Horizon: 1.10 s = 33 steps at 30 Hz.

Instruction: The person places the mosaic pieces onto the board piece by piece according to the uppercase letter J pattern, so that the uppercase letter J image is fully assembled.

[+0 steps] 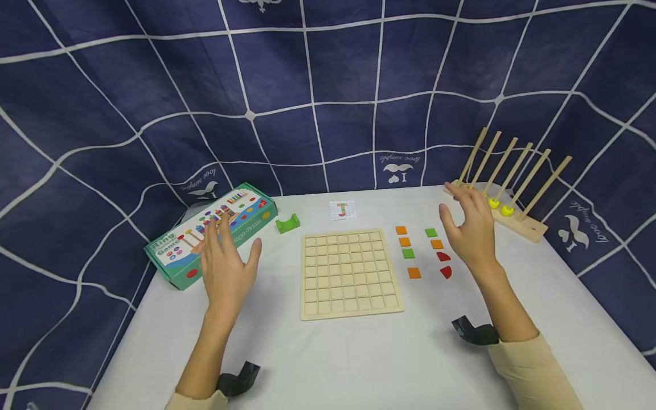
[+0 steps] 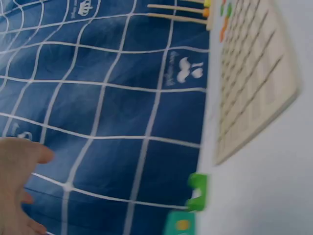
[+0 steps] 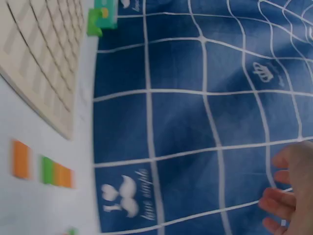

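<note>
My left hand (image 1: pixel 225 273) is raised over the table's left side, fingers extended and thumb apart, holding nothing. Behind it in the head view lies a green game box (image 1: pixel 215 233). My right hand (image 1: pixel 471 230) hovers at the right with loosely straight fingers, near a wooden peg stand (image 1: pixel 520 223) that carries yellow beads (image 1: pixel 507 210). Between the hands a wooden grid board (image 1: pixel 351 274) lies flat. Right of the board are orange squares (image 1: pixel 414 273), green squares (image 1: pixel 408 253) and red quarter-round pieces (image 1: pixel 446 272). Both wrist views show the hands only partly, at the frame edges.
A small card (image 1: pixel 343 210) with a coloured J pattern lies behind the board. Beside the box stands a green notched block (image 1: pixel 288 224). A dark blue curtain (image 1: pixel 338 131) with white lines rises along the white table's (image 1: pixel 348 359) back and sides.
</note>
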### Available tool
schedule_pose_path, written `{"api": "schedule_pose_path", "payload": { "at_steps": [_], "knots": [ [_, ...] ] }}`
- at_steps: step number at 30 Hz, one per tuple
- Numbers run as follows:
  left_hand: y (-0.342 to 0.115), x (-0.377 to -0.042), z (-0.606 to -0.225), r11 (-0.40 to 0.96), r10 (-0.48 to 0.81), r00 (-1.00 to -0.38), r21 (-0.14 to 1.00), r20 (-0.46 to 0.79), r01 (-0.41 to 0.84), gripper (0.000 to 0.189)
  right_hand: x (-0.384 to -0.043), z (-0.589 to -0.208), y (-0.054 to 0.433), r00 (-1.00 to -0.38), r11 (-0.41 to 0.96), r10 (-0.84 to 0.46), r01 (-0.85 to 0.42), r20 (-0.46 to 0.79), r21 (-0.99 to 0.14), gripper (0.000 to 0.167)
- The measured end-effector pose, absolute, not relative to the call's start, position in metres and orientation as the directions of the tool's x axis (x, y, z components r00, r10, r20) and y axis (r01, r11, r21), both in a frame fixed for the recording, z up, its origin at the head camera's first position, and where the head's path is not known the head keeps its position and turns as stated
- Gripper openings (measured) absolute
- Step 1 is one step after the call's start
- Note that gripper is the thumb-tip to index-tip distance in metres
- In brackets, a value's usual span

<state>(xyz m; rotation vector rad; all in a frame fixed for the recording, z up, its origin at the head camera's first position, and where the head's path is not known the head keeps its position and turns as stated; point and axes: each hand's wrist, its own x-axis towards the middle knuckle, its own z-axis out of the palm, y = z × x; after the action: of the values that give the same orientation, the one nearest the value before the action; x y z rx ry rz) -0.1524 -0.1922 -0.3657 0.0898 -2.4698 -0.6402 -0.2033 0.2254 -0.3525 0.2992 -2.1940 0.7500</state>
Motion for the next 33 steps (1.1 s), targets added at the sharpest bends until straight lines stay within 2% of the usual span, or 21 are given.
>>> {"api": "schedule_pose_path", "payload": {
  "at_steps": [4, 8, 11, 15, 19, 24, 29, 33],
  "knots": [
    [-0.183, -0.145, -0.391, 0.819, -0.240, -0.811, 0.560, 0.534, 0.126, 0.076, -0.202, -0.381, 0.220, -0.636, 0.747, 0.096, -0.463, 0.766, -0.478, 0.037],
    [-0.175, -0.143, -0.417, 0.764, -0.196, -0.842, 0.617, 0.502, 0.190, 0.073, -0.207, -0.408, 0.218, -0.653, 0.706, 0.120, -0.473, 0.748, -0.527, 0.035],
    [-0.172, -0.144, -0.438, 0.723, -0.098, -0.892, 0.647, 0.442, 0.242, 0.076, -0.213, -0.426, 0.218, -0.700, 0.707, 0.110, -0.443, 0.705, -0.551, 0.031],
    [-0.170, -0.147, -0.463, 0.693, 0.061, -0.952, 0.674, 0.300, 0.257, 0.085, -0.224, -0.446, 0.222, -0.798, 0.720, 0.089, -0.363, 0.596, -0.592, 0.025],
    [-0.168, -0.149, -0.482, 0.682, 0.193, -0.963, 0.681, 0.187, 0.268, 0.096, -0.239, -0.460, 0.228, -0.884, 0.718, 0.066, -0.280, 0.462, -0.637, 0.025],
    [-0.164, -0.147, -0.495, 0.722, 0.308, -0.941, 0.608, 0.143, 0.329, 0.110, -0.262, -0.472, 0.236, -0.947, 0.739, -0.039, -0.242, 0.319, -0.628, 0.037],
    [-0.160, -0.144, -0.501, 0.776, 0.379, -0.903, 0.463, 0.201, 0.428, 0.118, -0.285, -0.475, 0.241, -0.965, 0.743, -0.119, -0.242, 0.232, -0.624, 0.043],
    [-0.157, -0.143, -0.504, 0.804, 0.396, -0.896, 0.395, 0.200, 0.444, 0.120, -0.300, -0.475, 0.243, -0.977, 0.761, -0.141, -0.211, 0.162, -0.613, 0.042]
  ]
}}
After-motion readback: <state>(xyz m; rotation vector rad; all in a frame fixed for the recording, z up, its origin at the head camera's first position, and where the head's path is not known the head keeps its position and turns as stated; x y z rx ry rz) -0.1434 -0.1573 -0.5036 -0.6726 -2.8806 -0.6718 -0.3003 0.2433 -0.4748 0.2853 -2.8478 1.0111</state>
